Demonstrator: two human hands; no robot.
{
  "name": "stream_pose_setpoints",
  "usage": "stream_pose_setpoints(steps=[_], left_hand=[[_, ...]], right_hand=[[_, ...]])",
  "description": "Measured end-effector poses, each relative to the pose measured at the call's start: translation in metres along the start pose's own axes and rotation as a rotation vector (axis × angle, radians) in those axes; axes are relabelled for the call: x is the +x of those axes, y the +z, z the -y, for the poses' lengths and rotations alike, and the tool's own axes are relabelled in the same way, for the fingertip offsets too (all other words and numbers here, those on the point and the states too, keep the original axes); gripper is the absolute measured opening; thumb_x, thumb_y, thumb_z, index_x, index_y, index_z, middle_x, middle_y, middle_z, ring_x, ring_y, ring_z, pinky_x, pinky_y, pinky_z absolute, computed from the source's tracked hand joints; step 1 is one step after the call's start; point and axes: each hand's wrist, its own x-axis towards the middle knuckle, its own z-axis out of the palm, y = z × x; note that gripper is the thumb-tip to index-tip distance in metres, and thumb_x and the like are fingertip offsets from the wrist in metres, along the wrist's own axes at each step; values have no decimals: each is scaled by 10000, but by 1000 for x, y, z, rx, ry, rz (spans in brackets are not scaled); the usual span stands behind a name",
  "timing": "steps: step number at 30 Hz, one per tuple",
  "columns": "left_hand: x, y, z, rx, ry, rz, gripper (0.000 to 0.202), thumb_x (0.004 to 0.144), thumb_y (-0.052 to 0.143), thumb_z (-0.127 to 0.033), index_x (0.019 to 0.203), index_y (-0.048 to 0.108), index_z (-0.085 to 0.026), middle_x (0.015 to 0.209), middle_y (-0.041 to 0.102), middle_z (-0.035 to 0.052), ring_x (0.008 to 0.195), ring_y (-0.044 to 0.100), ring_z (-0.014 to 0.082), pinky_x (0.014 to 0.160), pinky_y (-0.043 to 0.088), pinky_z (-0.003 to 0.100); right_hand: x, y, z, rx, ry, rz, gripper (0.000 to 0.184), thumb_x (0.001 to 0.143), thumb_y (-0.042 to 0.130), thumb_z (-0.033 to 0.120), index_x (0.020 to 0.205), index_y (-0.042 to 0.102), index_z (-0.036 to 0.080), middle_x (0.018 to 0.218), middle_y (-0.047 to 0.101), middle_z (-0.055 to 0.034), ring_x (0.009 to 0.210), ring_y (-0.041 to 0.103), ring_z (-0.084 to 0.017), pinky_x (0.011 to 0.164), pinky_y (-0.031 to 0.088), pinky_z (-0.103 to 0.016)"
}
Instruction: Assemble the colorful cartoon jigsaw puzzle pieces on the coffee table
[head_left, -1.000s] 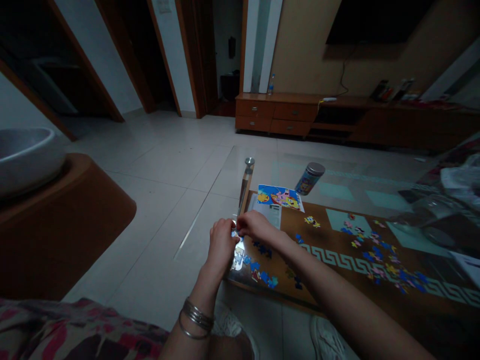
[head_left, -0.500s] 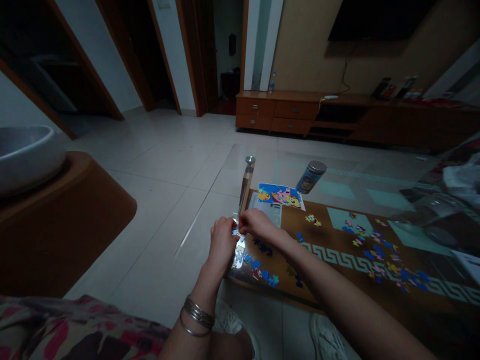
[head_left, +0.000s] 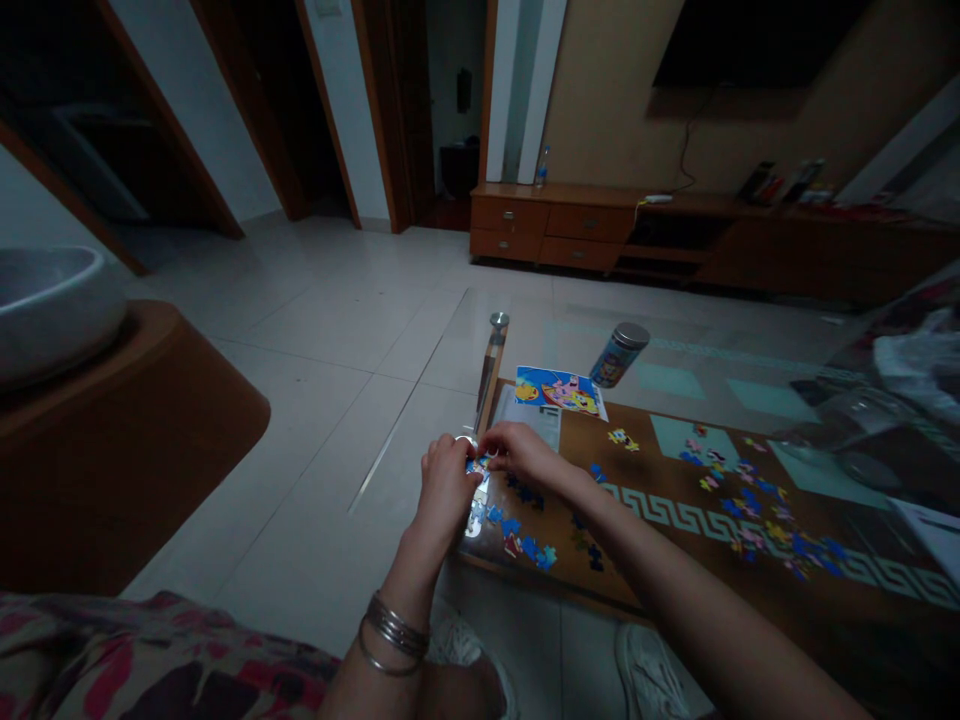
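Head view: little was changed; the left hand (head_left: 446, 490) and right hand (head_left: 521, 455) were held together, fingers curled about a jigsaw piece (head_left: 477, 465) just below the picture card (head_left: 559, 392), any pinch unclear.

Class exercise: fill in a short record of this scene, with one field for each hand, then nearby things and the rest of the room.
Left hand: grips a jigsaw piece
Right hand: pinches the same piece
Nearby: loose pieces, picture card, tin
Surface: brown mat on glass table
Rest: sideboard
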Motion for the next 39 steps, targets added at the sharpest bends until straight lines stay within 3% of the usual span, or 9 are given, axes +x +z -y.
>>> stream_pose_setpoints(steps=[9, 14, 18, 23, 39], left_hand=[[8, 0, 4, -68, 95, 0, 161, 719, 637, -63, 820, 666, -185, 915, 626, 53, 957, 559, 213, 857, 414, 322], [13, -4, 2, -143, 193, 4, 216, 740, 561, -26, 809, 673, -198, 886, 648, 39, 941, 580, 190, 862, 439, 314], [12, -7, 4, -176, 187, -15, 250, 725, 565, -2, 853, 669, -190, 917, 644, 43, 958, 582, 187, 884, 448, 323], [10, -6, 8, -179, 177, -2, 225, 680, 659, -31, 840, 673, -188, 939, 602, 37, 998, 552, 198, 900, 441, 331], [14, 2, 12, -165, 149, 9, 219, 683, 687, -55, 851, 660, -194, 965, 579, 37, 1023, 526, 201, 920, 412, 324]], right_hand=[[-4, 1, 5, -35, 81, -47, 154, 666, 789, 144, 790, 699, 162, 819, 680, -54, 759, 582, -175, 623, 363, -245], [-10, 3, 5, 24, 139, -92, 124, 714, 746, 164, 829, 698, 158, 769, 701, -42, 712, 596, -170, 607, 367, -242], [-13, 2, 4, 90, 154, -108, 81, 774, 668, 125, 832, 714, 158, 798, 727, -44, 736, 622, -157, 645, 406, -229], [-10, 6, 2, 124, 175, -75, 90, 742, 684, 126, 808, 731, 165, 736, 723, -24, 673, 618, -141, 589, 401, -213], [-13, 6, 25, -66, 265, -65, 120, 759, 662, 119, 826, 745, 175, 808, 735, -73, 762, 641, -193, 620, 366, -255]])
